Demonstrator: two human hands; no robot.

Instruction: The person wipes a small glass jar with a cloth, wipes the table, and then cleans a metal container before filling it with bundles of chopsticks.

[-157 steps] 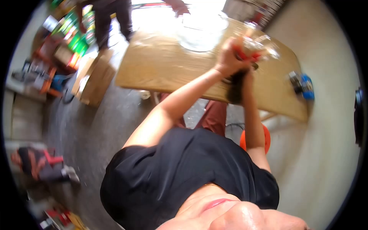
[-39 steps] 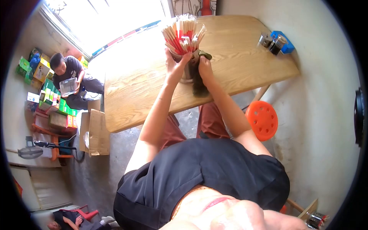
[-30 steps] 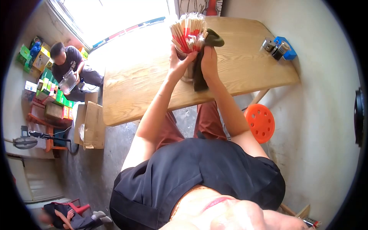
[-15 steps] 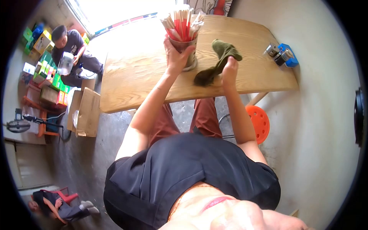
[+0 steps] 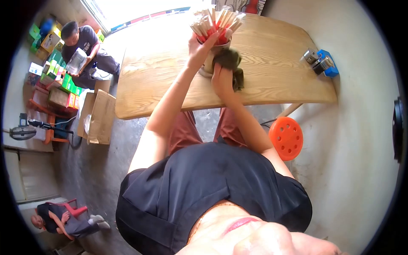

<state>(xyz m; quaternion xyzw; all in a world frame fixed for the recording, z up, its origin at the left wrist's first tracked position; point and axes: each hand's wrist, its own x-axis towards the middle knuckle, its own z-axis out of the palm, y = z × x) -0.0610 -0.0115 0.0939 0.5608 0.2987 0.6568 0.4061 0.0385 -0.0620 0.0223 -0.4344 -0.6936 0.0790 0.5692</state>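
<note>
A cup-shaped holder (image 5: 208, 66) stands at the table's near side, packed with wrapped chopsticks (image 5: 222, 23) in paper and clear film with red parts. My left hand (image 5: 199, 50) grips the holder near its rim from the left, its thumb lying across the lower part of the chopsticks. A dark green cloth (image 5: 231, 60) is bunched in my right hand (image 5: 222, 80) and pressed against the holder's right side. Part of the holder is hidden behind the cloth and both hands.
On the wooden table (image 5: 280, 59), metal-topped jars (image 5: 321, 65) and a blue box (image 5: 329, 59) sit by the right wall. An orange stool (image 5: 286, 138) is below. At left are a cardboard box (image 5: 102, 119), stacked cartons, a seated person (image 5: 87, 46) and another person (image 5: 63, 221).
My right hand has brought the cloth leftward from beside the holder onto its side. My left hand has shifted up toward the rim and chopsticks. The person at upper left has moved the clear container slightly.
</note>
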